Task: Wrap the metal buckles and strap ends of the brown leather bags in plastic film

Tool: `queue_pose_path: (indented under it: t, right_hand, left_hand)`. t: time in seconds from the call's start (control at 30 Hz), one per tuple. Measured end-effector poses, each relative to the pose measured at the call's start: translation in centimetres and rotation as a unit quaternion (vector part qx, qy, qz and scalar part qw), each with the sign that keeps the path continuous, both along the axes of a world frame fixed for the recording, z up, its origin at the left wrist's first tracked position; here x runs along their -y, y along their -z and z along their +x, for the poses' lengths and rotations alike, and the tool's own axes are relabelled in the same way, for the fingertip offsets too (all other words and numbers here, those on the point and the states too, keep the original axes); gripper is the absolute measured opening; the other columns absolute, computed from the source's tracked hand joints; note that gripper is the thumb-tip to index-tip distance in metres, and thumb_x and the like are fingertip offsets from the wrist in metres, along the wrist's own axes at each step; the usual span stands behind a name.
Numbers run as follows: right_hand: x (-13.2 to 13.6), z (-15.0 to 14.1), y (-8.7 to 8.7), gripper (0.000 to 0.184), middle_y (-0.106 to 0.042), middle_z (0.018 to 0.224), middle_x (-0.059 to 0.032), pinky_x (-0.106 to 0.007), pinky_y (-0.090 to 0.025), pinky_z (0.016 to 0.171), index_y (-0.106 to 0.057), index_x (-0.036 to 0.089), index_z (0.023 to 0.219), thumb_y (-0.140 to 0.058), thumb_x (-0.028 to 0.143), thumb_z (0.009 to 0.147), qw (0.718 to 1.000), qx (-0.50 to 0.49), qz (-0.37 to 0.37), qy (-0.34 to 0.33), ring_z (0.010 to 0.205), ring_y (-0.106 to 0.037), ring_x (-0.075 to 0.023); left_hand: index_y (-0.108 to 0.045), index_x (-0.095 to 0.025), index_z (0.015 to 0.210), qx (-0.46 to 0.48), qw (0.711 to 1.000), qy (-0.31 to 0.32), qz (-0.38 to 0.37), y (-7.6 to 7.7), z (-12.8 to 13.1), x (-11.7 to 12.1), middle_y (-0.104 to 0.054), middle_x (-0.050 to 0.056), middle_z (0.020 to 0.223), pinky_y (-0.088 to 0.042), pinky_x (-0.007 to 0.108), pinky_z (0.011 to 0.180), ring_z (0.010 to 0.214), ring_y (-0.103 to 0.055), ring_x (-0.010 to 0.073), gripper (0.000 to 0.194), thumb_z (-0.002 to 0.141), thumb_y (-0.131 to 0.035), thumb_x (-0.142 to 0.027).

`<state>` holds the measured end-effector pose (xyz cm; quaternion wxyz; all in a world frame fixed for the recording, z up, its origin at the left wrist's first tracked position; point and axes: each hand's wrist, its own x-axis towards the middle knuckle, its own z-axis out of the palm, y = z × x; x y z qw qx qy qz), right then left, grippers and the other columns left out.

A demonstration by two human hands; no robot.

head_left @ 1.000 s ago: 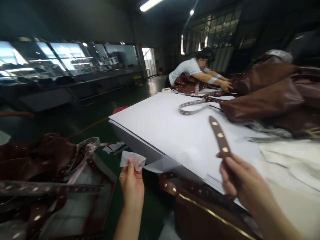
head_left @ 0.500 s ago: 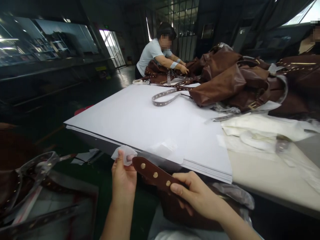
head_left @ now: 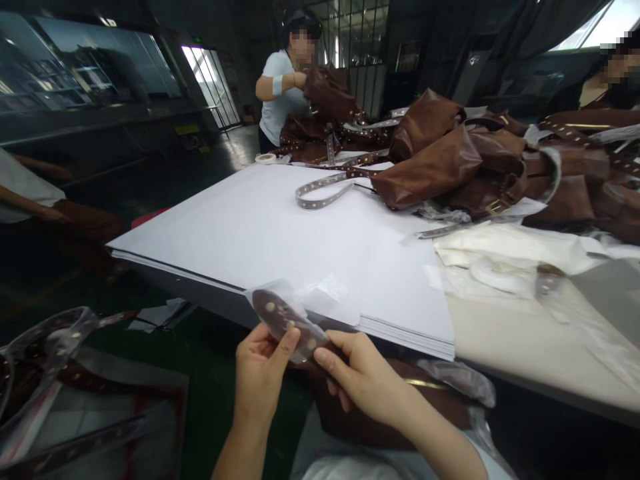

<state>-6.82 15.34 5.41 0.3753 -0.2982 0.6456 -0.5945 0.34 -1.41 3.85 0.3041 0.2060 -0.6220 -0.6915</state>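
Observation:
A brown leather strap (head_left: pixel 265 305) with gold studs runs between my hands over the near table edge. A clear plastic sleeve (head_left: pixel 304 333) covers its rounded end. My left hand (head_left: pixel 263 363) is closed on the sleeved part, thumb on top near a stud. My right hand (head_left: pixel 367 373) pinches the strap just behind the sleeve's mouth. Below my right forearm lies a brown leather bag (head_left: pixel 345 407) with a gold-coloured strip, partly hidden by my arm. Another piece of clear plastic (head_left: pixel 330 288) rests on the white sheets just beyond the strap.
A stack of white sheets (head_left: pixel 260 227) covers the table. Brown leather bags (head_left: pixel 440 153) are heaped at the back right, near white wrapping (head_left: pixel 515 250). A co-worker (head_left: pixel 280 93) stands at the far side holding a bag. Plastic-wrapped studded straps (head_left: pixel 65 333) lie at the lower left.
The plastic sleeve has gone from my left fingers onto the strap's end, and my left hand now grips the strap through it. The co-worker has straightened and lifted a bag.

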Motion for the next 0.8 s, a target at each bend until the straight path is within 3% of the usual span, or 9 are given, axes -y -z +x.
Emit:
queue_pose_path:
  t: [0.07,0.13,0.23,0.3,0.43,0.57,0.7,0.8]
  right_hand:
    - [0.3,-0.2,-0.1,0.039,-0.062,0.074,0.0009,-0.018,-0.042,0.048,-0.058,0.018,0.092,-0.059,0.056,0.098,0.999,0.004,-0.044,0.009,0.054,-0.058,-0.0100]
    - [0.2,-0.7,0.1,0.035,-0.068,0.088,-0.0015,-0.023,-0.050,0.064,-0.062,0.019,0.105,-0.074,0.048,0.089,0.997,-0.025,-0.066,-0.001,0.072,-0.065,-0.0145]
    - [-0.1,-2.1,1.4,0.033,-0.072,0.101,-0.0048,-0.033,-0.051,0.087,-0.068,0.021,0.111,-0.080,0.026,0.082,0.983,-0.181,-0.010,0.026,0.093,-0.064,-0.0218]
    - [-0.1,-2.8,2.4,0.015,-0.074,0.096,-0.0054,-0.036,-0.049,0.089,-0.073,0.020,0.099,-0.071,0.016,0.085,0.966,-0.252,0.003,0.056,0.092,-0.065,-0.0226]
    - [0.1,-2.1,2.0,0.012,-0.076,0.087,-0.0053,-0.031,-0.051,0.076,-0.077,0.020,0.091,-0.066,0.024,0.092,0.974,-0.208,-0.085,0.036,0.080,-0.069,-0.0207]
    - [0.6,0.2,-0.5,0.025,-0.075,0.083,-0.0066,-0.031,-0.052,0.067,-0.080,0.022,0.095,-0.064,0.042,0.094,0.983,-0.169,-0.068,-0.020,0.075,-0.067,-0.0240]
    - [2.2,1.2,-2.2,0.042,-0.066,0.067,-0.0059,-0.026,-0.044,0.052,-0.076,0.017,0.081,-0.067,0.056,0.090,0.996,-0.045,-0.036,-0.068,0.060,-0.056,-0.0182]
    - [3.1,2.3,-4.1,0.044,-0.067,0.066,-0.0069,-0.024,-0.046,0.052,-0.074,0.015,0.076,-0.073,0.058,0.086,0.986,0.056,-0.060,-0.147,0.054,-0.056,-0.0142]
  left_hand:
    - [-0.079,-0.014,0.088,0.014,1.000,0.020,-0.002,-0.1,0.1,-0.2,-0.078,0.009,0.082,-0.062,0.023,0.063,0.068,-0.074,0.0198,0.033,0.068,-0.093,-0.036]
    - [-0.079,-0.015,0.084,-0.028,0.998,-0.054,0.001,-0.7,0.0,0.2,-0.077,0.006,0.078,-0.061,0.021,0.064,0.065,-0.073,0.0171,0.033,0.064,-0.096,-0.035]
    - [-0.077,-0.015,0.078,-0.132,0.973,-0.182,0.040,-2.2,-0.4,1.8,-0.075,0.003,0.071,-0.061,0.020,0.064,0.060,-0.070,0.0134,0.038,0.055,-0.100,-0.036]
    - [-0.077,-0.014,0.078,-0.175,0.960,-0.208,0.071,-3.2,-0.7,3.0,-0.075,0.003,0.073,-0.062,0.021,0.066,0.062,-0.070,0.0136,0.042,0.051,-0.101,-0.035]
    - [-0.075,-0.015,0.080,-0.206,0.942,-0.242,0.103,-4.6,-0.7,3.9,-0.076,0.002,0.077,-0.061,0.019,0.066,0.066,-0.071,0.0121,0.045,0.050,-0.102,-0.037]
    - [-0.074,-0.016,0.080,-0.206,0.952,-0.189,0.128,-6.4,0.9,3.0,-0.074,0.002,0.074,-0.054,0.013,0.058,0.060,-0.066,0.0086,0.040,0.061,-0.097,-0.043]
    - [-0.077,-0.019,0.100,-0.236,0.960,-0.137,0.065,-8.5,2.8,1.8,-0.079,0.008,0.096,-0.058,0.021,0.079,0.087,-0.074,0.0162,0.035,0.073,-0.091,-0.037]
    - [-0.077,-0.022,0.102,-0.233,0.968,-0.087,0.040,-9.8,4.0,1.1,-0.079,0.006,0.093,-0.059,0.022,0.081,0.088,-0.075,0.0167,0.028,0.079,-0.087,-0.035]
